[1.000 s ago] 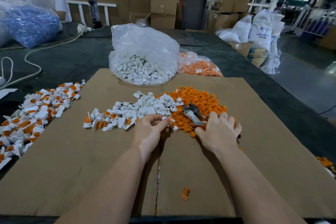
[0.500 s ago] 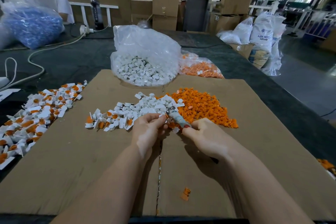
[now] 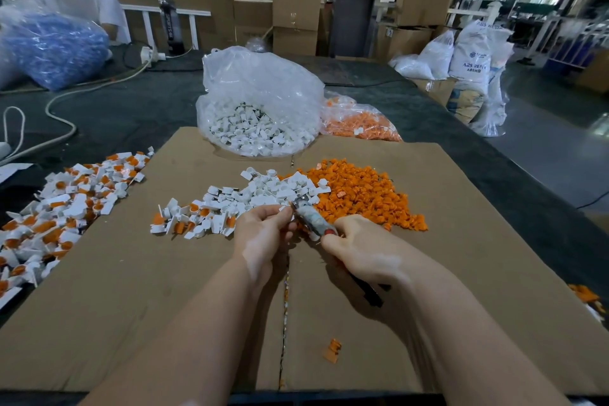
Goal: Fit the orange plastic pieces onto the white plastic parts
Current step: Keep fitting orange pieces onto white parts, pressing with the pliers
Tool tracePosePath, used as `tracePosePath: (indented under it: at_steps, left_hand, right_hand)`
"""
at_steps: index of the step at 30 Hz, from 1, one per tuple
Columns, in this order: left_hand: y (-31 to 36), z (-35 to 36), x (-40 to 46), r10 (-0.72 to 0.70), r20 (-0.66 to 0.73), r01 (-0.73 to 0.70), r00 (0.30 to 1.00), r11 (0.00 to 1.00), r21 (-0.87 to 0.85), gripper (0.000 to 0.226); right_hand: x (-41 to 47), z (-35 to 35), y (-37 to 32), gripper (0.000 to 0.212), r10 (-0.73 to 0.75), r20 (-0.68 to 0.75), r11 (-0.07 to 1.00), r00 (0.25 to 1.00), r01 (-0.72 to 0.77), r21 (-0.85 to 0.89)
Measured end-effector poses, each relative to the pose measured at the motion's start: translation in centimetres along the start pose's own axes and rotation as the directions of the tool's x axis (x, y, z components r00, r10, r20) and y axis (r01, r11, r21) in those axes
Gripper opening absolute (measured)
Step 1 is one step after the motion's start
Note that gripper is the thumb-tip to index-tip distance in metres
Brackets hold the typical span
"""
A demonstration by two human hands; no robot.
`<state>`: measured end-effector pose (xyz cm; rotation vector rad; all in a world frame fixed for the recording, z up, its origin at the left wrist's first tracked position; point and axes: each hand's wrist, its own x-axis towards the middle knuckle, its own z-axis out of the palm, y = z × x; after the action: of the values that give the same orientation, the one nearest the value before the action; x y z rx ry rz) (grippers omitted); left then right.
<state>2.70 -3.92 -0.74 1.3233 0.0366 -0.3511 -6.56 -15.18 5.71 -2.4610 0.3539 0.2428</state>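
A heap of loose orange pieces (image 3: 365, 194) lies on the cardboard sheet (image 3: 131, 306), with a heap of white parts (image 3: 263, 191) to its left. My left hand (image 3: 263, 234) pinches a small white part (image 3: 284, 208) at its fingertips. My right hand (image 3: 359, 250) grips a pair of pliers (image 3: 313, 219) whose metal tip meets that white part. Fitted white-and-orange pieces (image 3: 194, 219) lie just left of my left hand, and a larger spread of fitted pieces (image 3: 62, 208) covers the left edge of the cardboard.
A clear bag of white parts (image 3: 260, 109) and a bag of orange pieces (image 3: 359, 125) stand at the far edge of the cardboard. One stray orange piece (image 3: 332, 350) lies near me. A person in white sits far left behind a blue bag (image 3: 52, 46). Cables cross the dark table.
My right hand has come off the orange heap with the pliers and swung their tip over to the white part in my left hand. The left hand has stayed where it was.
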Motion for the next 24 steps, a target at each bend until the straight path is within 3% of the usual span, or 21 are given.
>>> tracePosePath:
  at_steps: [12,17,21,24]
  left_hand:
    - [0.3,0.0,-0.7,0.025,0.025,-0.026,0.999,0.999,0.031,0.008]
    - [0.0,-0.2,-0.6,0.047,0.014,-0.047,0.999,0.999,-0.02,0.01]
    - [-0.7,-0.4,-1.0,0.188,0.047,-0.194,0.981,0.966,0.169,0.011]
    - [-0.8,-0.6,-1.1,0.285,0.092,-0.299,0.954,0.876,0.378,0.02]
  right_hand:
    - [0.8,2.1,0.8,0.019,0.001,-0.121,0.998,0.993,-0.007,-0.056]
    - [0.5,1.8,2.0,0.033,0.021,-0.325,1.0,0.946,-0.013,0.027]
    - [1.2,1.3,3.5,0.044,0.031,-0.545,0.976,0.838,-0.142,-0.164]
    - [1.9,1.5,4.7,0.052,-0.027,-0.589,0.907,0.807,-0.228,-0.354]
